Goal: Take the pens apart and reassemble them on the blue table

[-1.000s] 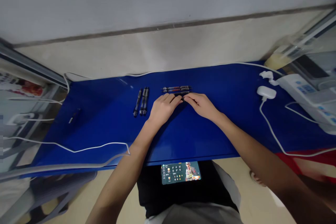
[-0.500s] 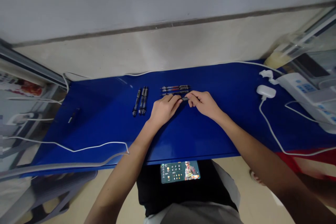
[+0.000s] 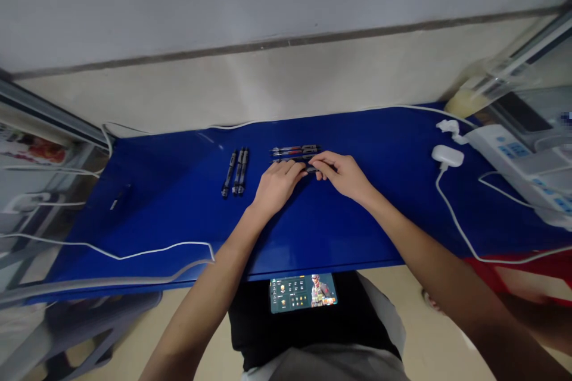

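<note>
at the left edge of the glossy blue desk [image 3: 179, 220] i see a small dark object [image 3: 115, 199], too small to name. a thin white cable [image 3: 134, 253] runs along the front edge on that side. toward the back edge, three dark slim pens [image 3: 236, 171] lie side by side, pointing front to back. just right of them the left hand [image 3: 277, 186] rests on the desk, fingers pressed together, their tips closed on one end of a dark slim plastic pen [image 3: 311, 168]. that pen lies crosswise near the middle of the desk, just in front of two more dark pens [image 3: 295, 152] laid parallel to the back edge. the right hand [image 3: 343, 175] pinches its other end between thumb and curled fingers. near the right back corner sits a white rounded charging case [image 3: 447, 156], its cord trailing to the front edge.
</note>
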{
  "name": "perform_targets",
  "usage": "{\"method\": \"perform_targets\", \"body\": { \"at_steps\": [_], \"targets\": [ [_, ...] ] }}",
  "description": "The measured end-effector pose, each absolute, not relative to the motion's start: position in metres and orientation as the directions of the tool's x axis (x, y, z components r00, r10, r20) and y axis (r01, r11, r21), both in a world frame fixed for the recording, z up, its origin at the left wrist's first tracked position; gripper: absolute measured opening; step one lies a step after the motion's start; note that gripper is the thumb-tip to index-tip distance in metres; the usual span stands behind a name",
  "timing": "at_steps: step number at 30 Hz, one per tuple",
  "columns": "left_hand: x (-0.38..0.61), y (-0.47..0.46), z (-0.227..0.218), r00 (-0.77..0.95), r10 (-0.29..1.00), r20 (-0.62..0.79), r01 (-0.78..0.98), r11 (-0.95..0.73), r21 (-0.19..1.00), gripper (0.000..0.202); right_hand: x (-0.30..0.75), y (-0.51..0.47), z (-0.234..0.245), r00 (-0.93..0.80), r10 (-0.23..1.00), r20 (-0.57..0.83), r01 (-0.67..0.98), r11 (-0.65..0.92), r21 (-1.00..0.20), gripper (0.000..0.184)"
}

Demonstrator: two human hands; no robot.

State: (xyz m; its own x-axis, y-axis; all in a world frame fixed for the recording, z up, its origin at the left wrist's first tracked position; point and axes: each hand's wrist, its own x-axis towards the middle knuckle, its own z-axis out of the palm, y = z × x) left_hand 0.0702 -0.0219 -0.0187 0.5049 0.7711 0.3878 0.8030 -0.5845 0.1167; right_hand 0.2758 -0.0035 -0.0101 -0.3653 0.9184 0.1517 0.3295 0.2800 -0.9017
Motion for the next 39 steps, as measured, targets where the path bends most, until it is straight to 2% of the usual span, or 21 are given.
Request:
{"method": "perform_targets", "body": {
  "at_steps": [3,8,14,20,22,26,34,39],
  "targets": [
    [0.0720,-0.0219,-0.0204,0.500,0.774,0.388,0.811,-0.576,0.106,0.029,0.2771,-0.0018,-0.0110,-0.352,0.911,0.215,0.320,0.333,-0.887,0.019],
    [0.0710,-0.0228,-0.0202,0.473,0.800,0.370,0.814,-0.557,0.164,0.028,0.2746,-0.0017,-0.0097,-0.391,0.860,0.328,0.325,0.462,-0.825,0.019],
    [0.0736,-0.0260,-0.0172,0.484,0.809,0.333,0.817,-0.554,0.159,0.028,0.2742,-0.0039,-0.0123,-0.368,0.915,0.163,0.346,0.298,-0.890,0.027],
    [0.0730,-0.0267,-0.0161,0.439,0.838,0.324,0.825,-0.519,0.224,0.030,0.2738,-0.0023,-0.0120,-0.384,0.872,0.303,0.342,0.440,-0.831,0.027],
    [0.0726,-0.0273,-0.0156,0.436,0.843,0.316,0.831,-0.512,0.217,0.030,0.2728,-0.0033,-0.0115,-0.385,0.876,0.289,0.343,0.426,-0.837,0.028],
    [0.0745,-0.0293,-0.0158,0.447,0.843,0.299,0.830,-0.515,0.212,0.032,0.2735,-0.0049,-0.0117,-0.364,0.915,0.175,0.340,0.305,-0.889,0.028],
    [0.0739,-0.0280,-0.0184,0.390,0.876,0.282,0.843,-0.463,0.272,0.031,0.2745,-0.0029,-0.0090,-0.388,0.873,0.294,0.299,0.421,-0.856,0.025],
    [0.0745,-0.0289,-0.0187,0.385,0.883,0.270,0.856,-0.451,0.255,0.036,0.2745,-0.0047,-0.0096,-0.366,0.921,0.133,0.318,0.258,-0.912,0.025]
  ]
}}
